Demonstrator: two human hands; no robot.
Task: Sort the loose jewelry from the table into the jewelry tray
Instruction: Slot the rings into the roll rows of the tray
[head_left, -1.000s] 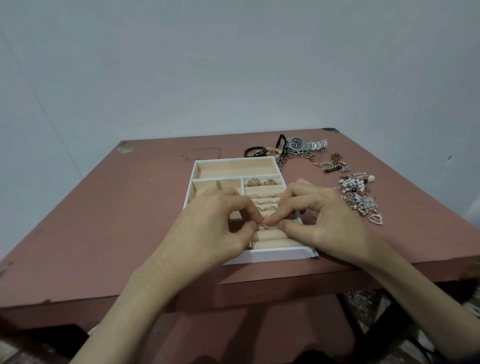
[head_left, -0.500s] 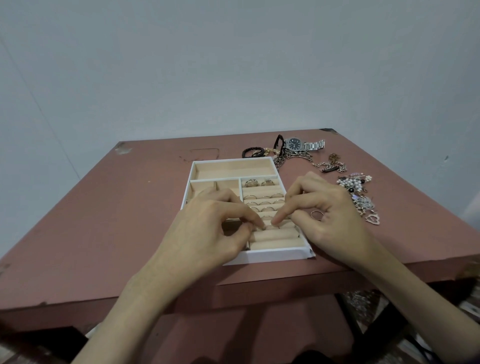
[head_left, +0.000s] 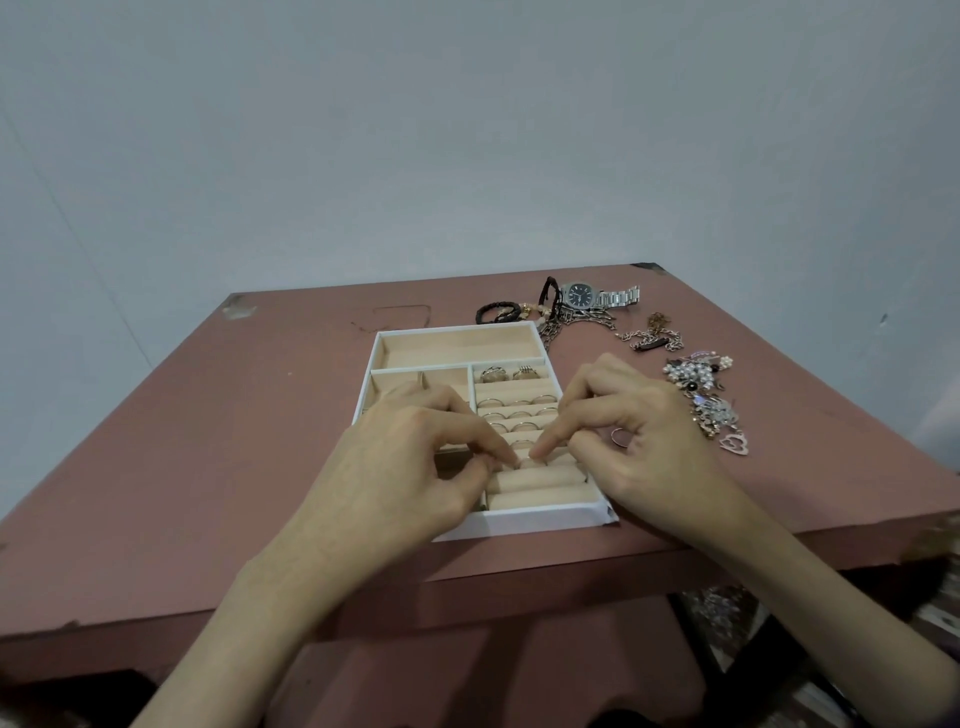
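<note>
Both hands at work | left hand (head_left: 415, 457) and right hand (head_left: 639, 441) curled, pinching small thin silver ring (head_left: 523, 461) between them | over near soft rolls (head_left: 535, 486) of white beige-lined jewelry tray (head_left: 519, 522) | gap in rolls straight below | hoop looks set along gap | next: push down

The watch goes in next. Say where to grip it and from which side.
I'd pinch the steel band just right of the watch case, coming from above and the right. It lies flat, face up; that band end juts free, while a black cord crowds its left and chains its near side.
</note>
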